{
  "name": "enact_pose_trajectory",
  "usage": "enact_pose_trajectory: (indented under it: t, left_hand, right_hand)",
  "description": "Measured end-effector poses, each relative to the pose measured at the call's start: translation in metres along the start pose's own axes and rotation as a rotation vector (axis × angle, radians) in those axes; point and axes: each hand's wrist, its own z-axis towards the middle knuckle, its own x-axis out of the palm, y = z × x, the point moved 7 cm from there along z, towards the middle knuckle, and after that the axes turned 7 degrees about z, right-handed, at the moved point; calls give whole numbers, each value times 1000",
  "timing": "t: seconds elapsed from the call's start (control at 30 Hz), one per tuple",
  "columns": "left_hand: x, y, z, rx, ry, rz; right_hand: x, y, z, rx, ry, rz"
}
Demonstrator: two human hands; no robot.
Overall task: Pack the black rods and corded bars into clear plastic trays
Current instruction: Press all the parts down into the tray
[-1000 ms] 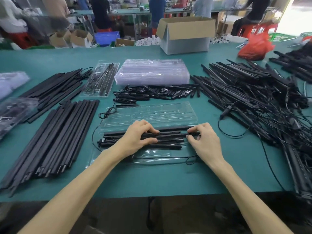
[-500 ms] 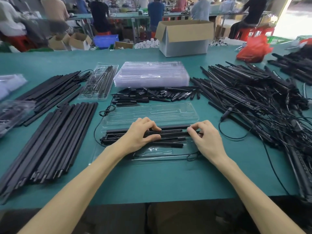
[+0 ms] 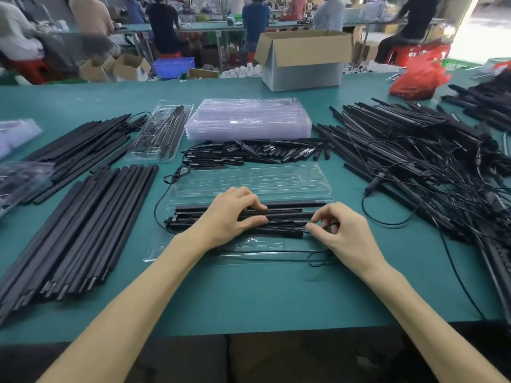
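Note:
A clear plastic tray [image 3: 279, 181] lies open in front of me on the green table, with several black rods and corded bars [image 3: 287, 214] laid across its near half. My left hand [image 3: 229, 214] rests on the middle of the bars, fingers and thumb curled around them. My right hand [image 3: 338, 230] sits at their right end, thumb and fingers pinching near the bar tips. A thin black cord [image 3: 318, 257] loops along the tray's near edge.
Long black rods [image 3: 83, 230] lie in rows at the left. A tangled heap of corded bars [image 3: 431, 161] fills the right. Behind the tray lie short black pieces [image 3: 249, 153], a stack of clear trays [image 3: 249, 118], a packed tray [image 3: 161, 131] and a cardboard box [image 3: 304, 60].
My right hand has slid a little nearer and lower at the bars' right end, fingers now pinching. My left hand has stayed on the bars.

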Motion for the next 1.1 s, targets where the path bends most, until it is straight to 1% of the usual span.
enact_pose_trajectory:
  t: [0.07,0.17,0.3,0.43,0.53,0.57,0.63,0.67,0.7,0.77,0.83,0.9,0.97,1.03,1.1]
  left_hand:
    - [-1,-4,-1,20,-25,35]
    - [-2,-8,-3,34,-48,75]
    - [-3,-13,-3,48,-31,107]
    - [-6,-18,-4,60,-17,136]
    - [-9,-30,1,78,9,284]
    - [-12,-40,4,89,-13,347]
    - [-16,-71,9,131,-107,376]
    - [-17,-90,10,157,-132,336]
    - [-15,-108,10,179,-117,261]
    - [1,-131,5,212,11,133]
    - [16,-139,-3,224,89,121]
    - [20,-135,-12,182,73,50]
    - [15,-126,-20,110,27,-100]
    - [6,-112,-26,34,27,-224]
    - [-8,-86,-36,-22,66,-220]
  right_hand:
    - [1,-3,1,39,-49,-11]
    - [1,-3,3,47,-82,-54]
    - [2,-1,2,18,-61,-132]
    - [0,0,2,18,-57,-119]
    - [2,-2,4,43,-36,-133]
    - [3,-2,4,50,-30,-141]
    - [3,-3,5,58,-28,-143]
    - [2,-3,6,59,-29,-142]
    - [1,-4,6,60,-29,-138]
    - [1,-6,6,63,-25,-128]
    - [0,-7,6,68,-27,-109]
    - [-3,-8,6,79,-47,-47]
    - [-5,-8,6,90,-53,50]
    - [-7,-10,5,100,-54,101]
    - [-7,-11,4,109,-63,121]
